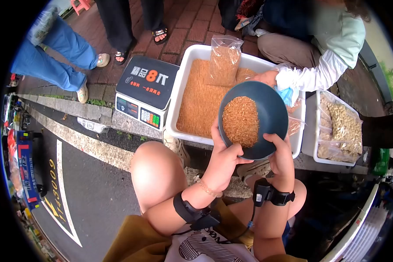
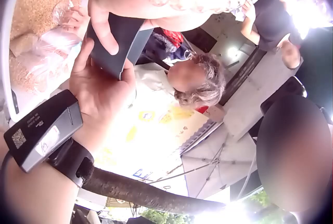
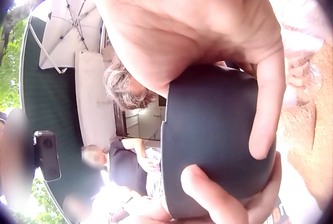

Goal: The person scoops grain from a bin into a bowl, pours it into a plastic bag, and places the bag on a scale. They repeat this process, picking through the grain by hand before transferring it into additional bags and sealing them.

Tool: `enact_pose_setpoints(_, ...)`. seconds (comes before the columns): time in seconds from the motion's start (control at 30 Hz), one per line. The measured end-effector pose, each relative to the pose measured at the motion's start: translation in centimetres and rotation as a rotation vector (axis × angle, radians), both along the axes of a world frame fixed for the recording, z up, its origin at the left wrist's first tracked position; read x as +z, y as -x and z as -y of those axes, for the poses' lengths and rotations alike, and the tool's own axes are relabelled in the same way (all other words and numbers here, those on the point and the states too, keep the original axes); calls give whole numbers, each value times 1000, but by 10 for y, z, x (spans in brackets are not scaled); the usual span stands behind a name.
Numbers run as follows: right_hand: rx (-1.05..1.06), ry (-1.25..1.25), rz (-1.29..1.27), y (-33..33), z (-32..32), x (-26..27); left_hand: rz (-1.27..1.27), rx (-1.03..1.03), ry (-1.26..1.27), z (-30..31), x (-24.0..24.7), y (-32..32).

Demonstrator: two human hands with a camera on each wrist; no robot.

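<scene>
A dark blue-grey bowl (image 1: pixel 277 109) is held tilted over the front of a white tub (image 1: pixel 174 126). Small orange-brown dried pieces (image 1: pixel 241 122) are heaped in its left half. My left hand (image 1: pixel 225 153) grips the bowl's near left side, thumb at the rim. My right hand (image 1: pixel 282 153) grips the near right side, its thumb reaching over the rim. In the right wrist view, fingers of both hands press on the bowl's smooth outside (image 3: pixel 218 125). Loose orange-brown pieces (image 1: pixel 198 100) fill the tub, where a clear filled bag (image 1: pixel 225 63) stands.
Left of the tub sits a digital scale (image 1: pixel 146 83). Another person's hand (image 1: pixel 268 77) reaches into the tub beside a plastic bag. A white tray (image 1: pixel 316 144) of pale bagged pieces stands at the right. More people's legs (image 1: pixel 118 26) are at the far side.
</scene>
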State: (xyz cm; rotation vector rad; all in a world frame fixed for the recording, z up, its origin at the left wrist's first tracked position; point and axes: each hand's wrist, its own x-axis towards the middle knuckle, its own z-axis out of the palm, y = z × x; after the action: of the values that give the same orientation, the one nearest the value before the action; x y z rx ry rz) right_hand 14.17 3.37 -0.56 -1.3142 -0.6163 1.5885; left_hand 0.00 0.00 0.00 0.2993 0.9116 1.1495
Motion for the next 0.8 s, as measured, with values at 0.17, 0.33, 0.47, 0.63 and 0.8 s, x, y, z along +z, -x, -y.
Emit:
enact_pose_setpoints(0.17, -2, -89, 37, 9, -1, -6, 10, 63, -25, -1, -2, 5)
enact_pose_setpoints(0.33, -10, -79, 57, 5, 4, -25, -26, 69, -5, 6, -5, 6)
enact_pose_setpoints(0.47, -16, -75, -48, 17, -13, -23, 38, 165, -2, 3, 2, 4)
enact_pose_setpoints(0.63, -69, -153, 15, 36, -75, -15, 120, 181, -19, 3, 3, 4)
enact_pose_setpoints(0.8, -105, -348, 133, 47, -163, -13, 160, 124, -42, 2, 3, 10)
